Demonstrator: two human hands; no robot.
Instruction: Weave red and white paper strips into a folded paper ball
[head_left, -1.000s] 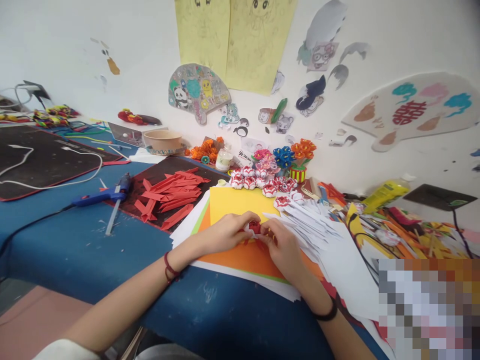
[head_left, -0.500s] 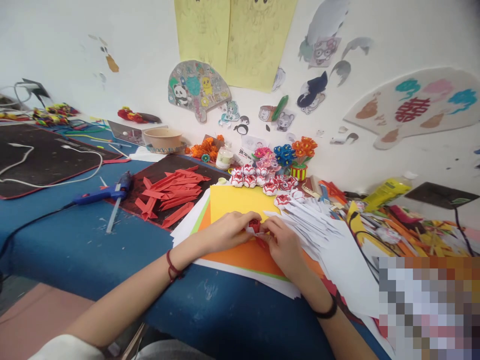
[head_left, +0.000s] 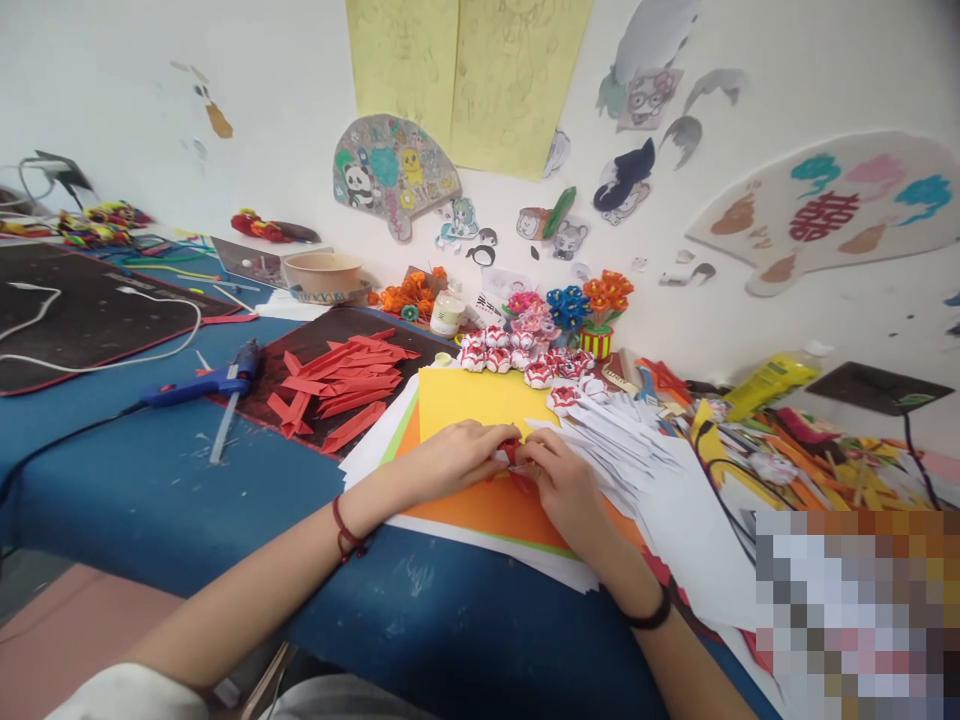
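Note:
Between my fingertips is a small red and white folded paper piece, held over a stack of coloured paper sheets. My left hand pinches it from the left, and my right hand pinches it from the right. The fingers hide part of its shape. Finished-looking red and white paper flowers sit in a cluster just behind the stack. Folded white paper strips lie in a fan right of my hands. A pile of folded red paper strips rests on a dark mat to the left.
A blue glue gun with a cord lies on the blue tabletop at left. Behind stand a beige bowl, a small glass bottle and beaded flowers. A yellow bottle leans among paper scraps at right.
Both hands stay in the same place, with the fingers shifting slightly around the paper piece. It now looks tilted, with less of its red rolled top showing. The camera view has moved a little.

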